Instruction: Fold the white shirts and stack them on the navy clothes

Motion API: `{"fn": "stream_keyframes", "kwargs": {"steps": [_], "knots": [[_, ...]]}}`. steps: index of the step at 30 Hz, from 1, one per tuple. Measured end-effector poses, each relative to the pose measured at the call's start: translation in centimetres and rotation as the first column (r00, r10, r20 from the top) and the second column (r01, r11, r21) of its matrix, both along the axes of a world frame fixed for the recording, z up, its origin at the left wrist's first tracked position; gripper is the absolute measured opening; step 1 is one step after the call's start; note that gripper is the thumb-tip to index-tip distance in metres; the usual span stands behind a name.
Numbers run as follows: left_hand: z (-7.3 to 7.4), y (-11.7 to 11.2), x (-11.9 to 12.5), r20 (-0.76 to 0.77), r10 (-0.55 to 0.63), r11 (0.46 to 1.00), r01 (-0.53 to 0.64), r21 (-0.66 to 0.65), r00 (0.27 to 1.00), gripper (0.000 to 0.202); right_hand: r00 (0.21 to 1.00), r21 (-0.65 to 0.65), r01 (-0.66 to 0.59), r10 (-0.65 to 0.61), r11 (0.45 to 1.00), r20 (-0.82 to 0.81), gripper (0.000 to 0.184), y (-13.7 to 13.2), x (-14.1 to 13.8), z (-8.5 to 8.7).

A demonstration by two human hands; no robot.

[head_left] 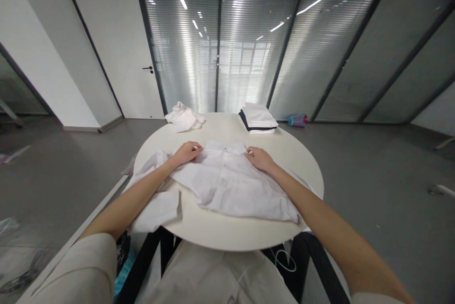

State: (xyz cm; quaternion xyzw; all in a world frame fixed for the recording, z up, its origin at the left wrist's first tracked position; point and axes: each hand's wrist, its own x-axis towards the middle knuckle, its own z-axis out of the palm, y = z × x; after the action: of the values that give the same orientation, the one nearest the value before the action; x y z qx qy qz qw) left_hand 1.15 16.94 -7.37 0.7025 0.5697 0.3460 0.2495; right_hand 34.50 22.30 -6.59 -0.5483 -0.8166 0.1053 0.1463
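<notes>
Glass partition (245, 71) with blinds and white door (117, 33) stand well beyond both hands, grey floor (373, 190) all around. Round white table (220, 237) sits under the hands. White shirt (231, 185) lies spread on it, collar between the 2 hands, body running back toward the person, loose white fabric also under the left forearm. Left hand (187, 152) and right hand (261, 158) are apart, 1 on each side of the collar, fingers bent at the shirt's upper edge; cannot tell if either grips it. Beyond the left hand: crumpled white cloth (185, 118) near the far edge. Beyond the right hand: folded stack (259, 118), white on top, 1 dark layer below. Farther past the right hand, blue-and-pink container (297, 120) on the floor.
</notes>
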Motion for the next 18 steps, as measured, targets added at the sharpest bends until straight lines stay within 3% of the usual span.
{"fn": "stream_keyframes", "kwargs": {"steps": [18], "knots": [[0.06,-0.05,-0.15,-0.118,-0.018,0.999,0.023,0.04,0.993,0.032,0.993,0.019,-0.075,0.073,0.997,0.091,0.028,0.04,0.34,-0.44]]}}
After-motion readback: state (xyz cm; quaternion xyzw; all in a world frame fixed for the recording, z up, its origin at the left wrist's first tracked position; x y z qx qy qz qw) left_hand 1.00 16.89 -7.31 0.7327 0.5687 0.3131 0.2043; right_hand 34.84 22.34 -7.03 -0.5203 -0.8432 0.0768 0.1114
